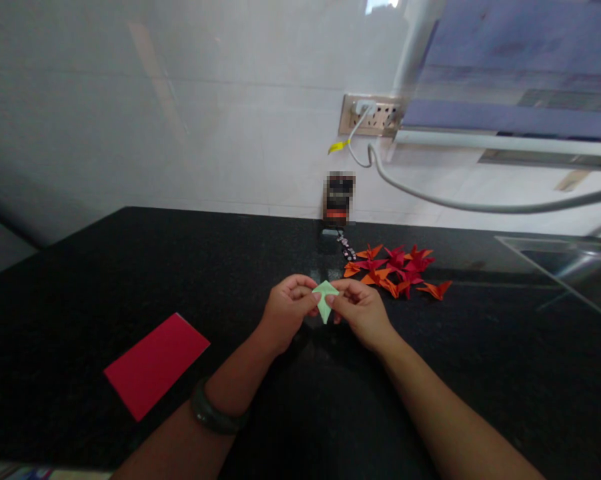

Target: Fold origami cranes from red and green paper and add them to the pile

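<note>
A small light green piece of folded paper (325, 308), kite-shaped with its long point toward me, is held just above the black countertop. My left hand (291, 308) pinches its left side, thumb on top and fingers behind. On the other side my right hand (361, 308) grips the paper the same way, its thumb near the middle. The fingertips behind the paper are partly hidden. Past my right hand lies a cluster of red and orange origami cranes (397, 270). A stack of red paper (157, 365) rests to the left of my left forearm.
The black countertop (130, 267) runs back to a white tiled wall. A blurred phone-like object (338, 199) leans there, with a beaded strap (346, 247). A cable (430, 197) hangs from the wall socket (370, 115). At right is a sink (580, 267).
</note>
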`<state>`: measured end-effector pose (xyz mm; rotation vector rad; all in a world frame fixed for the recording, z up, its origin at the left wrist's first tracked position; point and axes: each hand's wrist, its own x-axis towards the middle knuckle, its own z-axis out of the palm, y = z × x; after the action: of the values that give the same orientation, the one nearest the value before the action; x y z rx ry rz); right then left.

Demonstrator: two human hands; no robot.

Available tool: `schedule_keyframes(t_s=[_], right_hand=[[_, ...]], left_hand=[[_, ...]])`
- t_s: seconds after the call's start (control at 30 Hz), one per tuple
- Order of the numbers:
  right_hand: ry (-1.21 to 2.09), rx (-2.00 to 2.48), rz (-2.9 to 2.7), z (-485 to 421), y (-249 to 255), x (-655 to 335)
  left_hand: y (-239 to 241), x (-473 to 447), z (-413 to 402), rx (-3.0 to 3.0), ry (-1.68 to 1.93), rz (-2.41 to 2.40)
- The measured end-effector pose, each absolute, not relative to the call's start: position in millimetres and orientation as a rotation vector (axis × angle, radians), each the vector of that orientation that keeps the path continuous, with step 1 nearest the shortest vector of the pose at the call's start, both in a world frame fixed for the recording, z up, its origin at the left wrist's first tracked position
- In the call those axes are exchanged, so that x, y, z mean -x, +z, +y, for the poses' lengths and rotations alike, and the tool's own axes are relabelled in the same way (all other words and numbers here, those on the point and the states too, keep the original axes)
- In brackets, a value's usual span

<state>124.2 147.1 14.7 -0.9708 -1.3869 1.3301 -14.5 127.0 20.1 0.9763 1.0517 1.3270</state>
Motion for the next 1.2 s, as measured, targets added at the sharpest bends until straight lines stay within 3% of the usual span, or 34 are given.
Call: schedule_keyframes(t_s=[0.27,0.57,0.83,1.2], right_hand=[[1.385,0.85,-1.336,146.9,6.7,-124.2],[1.024,0.789,-1.745,148.1,16.3,-133.9],[1.289,0.971,-1.54,148.0,11.0,-125.6],[1.066,1.018,-1.601,142.9,13.6,-120.0]], left_hand=[[20.2,15.3,126.2,-0.939,1.311,0.957],[19.4,17.2,128.3,-0.931,1.134,1.061],[17.9,14.9,129.2,-1.204,1.253,1.227],[20.3,18.6,126.5,-1.435,1.286,1.243]])
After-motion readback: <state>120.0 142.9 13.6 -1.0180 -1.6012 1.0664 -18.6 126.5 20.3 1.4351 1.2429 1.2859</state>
